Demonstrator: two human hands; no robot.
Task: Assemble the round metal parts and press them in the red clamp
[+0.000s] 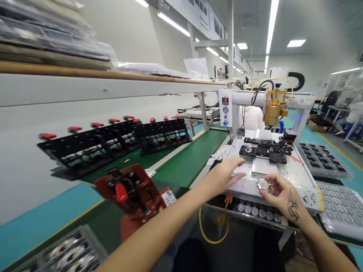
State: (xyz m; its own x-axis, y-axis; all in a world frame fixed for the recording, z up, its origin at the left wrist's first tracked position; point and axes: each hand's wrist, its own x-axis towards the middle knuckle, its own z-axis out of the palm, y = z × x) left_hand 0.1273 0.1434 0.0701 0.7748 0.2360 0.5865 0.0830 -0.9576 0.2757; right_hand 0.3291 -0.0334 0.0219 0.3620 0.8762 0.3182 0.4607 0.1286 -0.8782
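My right hand (279, 192) grips a small round watch case (262, 184) with a silvery rim and a pale face, between thumb and fingers. It is above the front edge of the white benchtop machine (241, 185). My left hand (227, 173) reaches over the machine's front left corner, fingers apart, holding nothing. Just beyond the hands, a black fixture (263, 149) lies on the machine bed, with a round silvery part (248, 150) in its left section. Over the fixture hangs a gold-coloured press head (272, 113).
A red toggle-clamp fixture (136, 189) stands left of my arm. Behind it, black clamp racks (93, 145) with red handles line the green conveyor (193, 151). Trays of parts (323, 160) sit at right, another tray (68, 253) at lower left. A yellow cable (211, 241) hangs below.
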